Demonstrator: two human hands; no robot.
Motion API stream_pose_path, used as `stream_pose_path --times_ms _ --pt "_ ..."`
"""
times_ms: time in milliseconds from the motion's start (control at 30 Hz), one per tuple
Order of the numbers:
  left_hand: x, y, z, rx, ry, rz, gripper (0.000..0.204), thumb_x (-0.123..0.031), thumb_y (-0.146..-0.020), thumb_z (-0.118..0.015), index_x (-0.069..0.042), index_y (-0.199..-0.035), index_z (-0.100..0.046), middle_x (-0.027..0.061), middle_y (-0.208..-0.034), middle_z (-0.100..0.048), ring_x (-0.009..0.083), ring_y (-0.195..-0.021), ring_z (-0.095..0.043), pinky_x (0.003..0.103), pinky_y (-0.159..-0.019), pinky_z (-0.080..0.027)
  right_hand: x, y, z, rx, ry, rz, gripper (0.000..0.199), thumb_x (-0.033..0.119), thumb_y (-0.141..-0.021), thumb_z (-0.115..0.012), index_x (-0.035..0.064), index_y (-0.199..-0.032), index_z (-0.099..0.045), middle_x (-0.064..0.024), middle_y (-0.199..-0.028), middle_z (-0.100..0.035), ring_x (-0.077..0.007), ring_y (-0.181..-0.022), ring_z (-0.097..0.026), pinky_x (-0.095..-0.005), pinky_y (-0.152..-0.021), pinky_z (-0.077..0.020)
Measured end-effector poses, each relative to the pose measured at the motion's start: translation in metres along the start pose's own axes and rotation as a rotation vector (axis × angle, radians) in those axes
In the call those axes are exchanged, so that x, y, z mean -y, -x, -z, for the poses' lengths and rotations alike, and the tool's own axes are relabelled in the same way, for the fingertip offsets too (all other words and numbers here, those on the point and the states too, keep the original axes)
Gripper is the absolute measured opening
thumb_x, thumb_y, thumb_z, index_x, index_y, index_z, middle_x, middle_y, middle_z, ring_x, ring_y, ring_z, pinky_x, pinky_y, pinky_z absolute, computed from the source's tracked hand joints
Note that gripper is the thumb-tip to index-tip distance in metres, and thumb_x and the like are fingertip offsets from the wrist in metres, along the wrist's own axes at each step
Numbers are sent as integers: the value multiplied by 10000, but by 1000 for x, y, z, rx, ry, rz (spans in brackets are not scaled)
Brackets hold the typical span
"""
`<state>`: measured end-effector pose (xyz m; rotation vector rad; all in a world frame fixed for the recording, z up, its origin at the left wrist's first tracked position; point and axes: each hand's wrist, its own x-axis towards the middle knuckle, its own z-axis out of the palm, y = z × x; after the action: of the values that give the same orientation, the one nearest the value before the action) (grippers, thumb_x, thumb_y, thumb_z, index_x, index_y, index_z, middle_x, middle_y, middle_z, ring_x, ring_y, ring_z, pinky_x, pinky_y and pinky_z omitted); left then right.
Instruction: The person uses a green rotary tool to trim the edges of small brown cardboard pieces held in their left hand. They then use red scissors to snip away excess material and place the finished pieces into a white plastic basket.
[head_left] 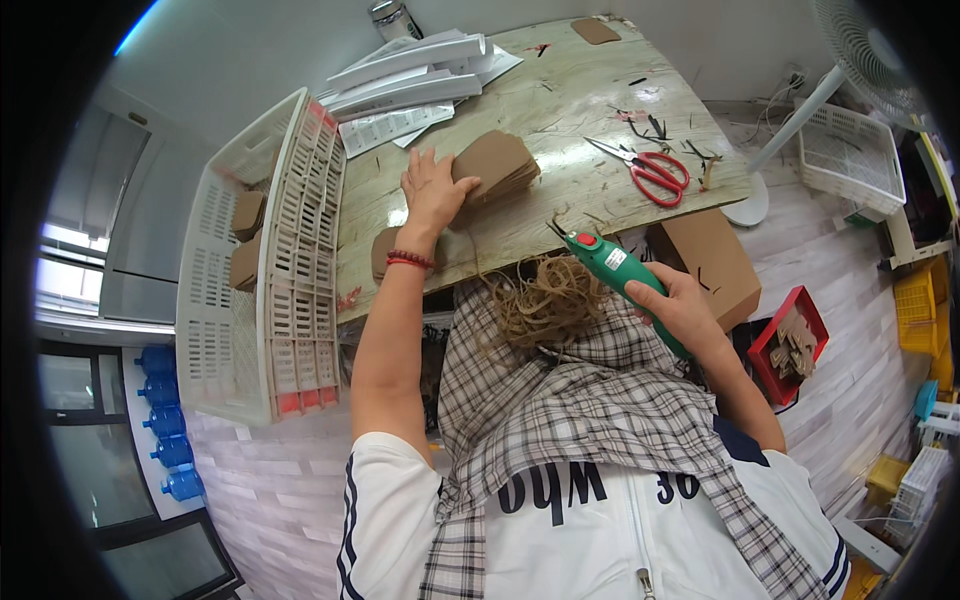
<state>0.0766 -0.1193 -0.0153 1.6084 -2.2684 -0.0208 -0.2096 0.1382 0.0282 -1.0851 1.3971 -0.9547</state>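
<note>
My left hand (435,190) lies on the worktable with its fingers spread and its thumb against a stack of flat brown pieces (495,165) with rounded corners. Another small brown stack (387,250) sits under my wrist, partly hidden by the arm. In my right hand (682,302) is a green handheld electric tool (612,263) with a red button and a thin pronged tip. The tip points at the table's front edge and touches no piece that I can see. Tangled brown strips (550,300) heap on my checked apron below it.
Red-handled scissors (655,178) and dark scraps lie on the table (570,110). Papers (410,85) stand at the back left. A white crate (290,260) with brown pieces flanks the left side. At right are a cardboard box (715,262), a red tray (790,345) and a fan (870,50).
</note>
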Motion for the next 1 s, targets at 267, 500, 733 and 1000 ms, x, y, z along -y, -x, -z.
stream_pose_path --times_ms 267,500,733,1000 --pt "-22 1 21 -201 296 -6 461 -186 -575 -857 -56 -890 -546 106 -1077 -566 315 -1142 -447 431 -954 -352 -11 3 9 -50 11 41 349 309 -882 -663 -9 -1022 -628 -17 -704 -571 -67 -595 -524 -238 -555 -446" --pt "-56 30 38 -241 1454 210 244 39 -814 -681 -39 -994 -536 39 -987 -621 174 -860 -604 308 -762 -518 4 3 -1 -82 -72 102 346 291 -891 -664 -1 -1073 -624 7 -704 -568 -49 -585 -512 -208 -547 -443" --pt "-117 53 35 -313 2377 408 439 73 -851 -619 -42 -1257 -496 94 -1213 -584 271 -1126 -566 420 -997 -482 24 1 -15 -145 -121 159 364 277 -885 -680 -12 -1097 -618 3 -721 -587 -47 -602 -529 -207 -548 -450" --pt "-139 56 28 -344 2541 562 432 64 -871 -599 -78 -1267 -503 74 -1250 -562 249 -1165 -541 409 -1029 -458 31 3 -22 -158 -116 186 362 273 -887 -681 -23 -1086 -619 -4 -711 -589 -51 -597 -524 -220 -547 -444"
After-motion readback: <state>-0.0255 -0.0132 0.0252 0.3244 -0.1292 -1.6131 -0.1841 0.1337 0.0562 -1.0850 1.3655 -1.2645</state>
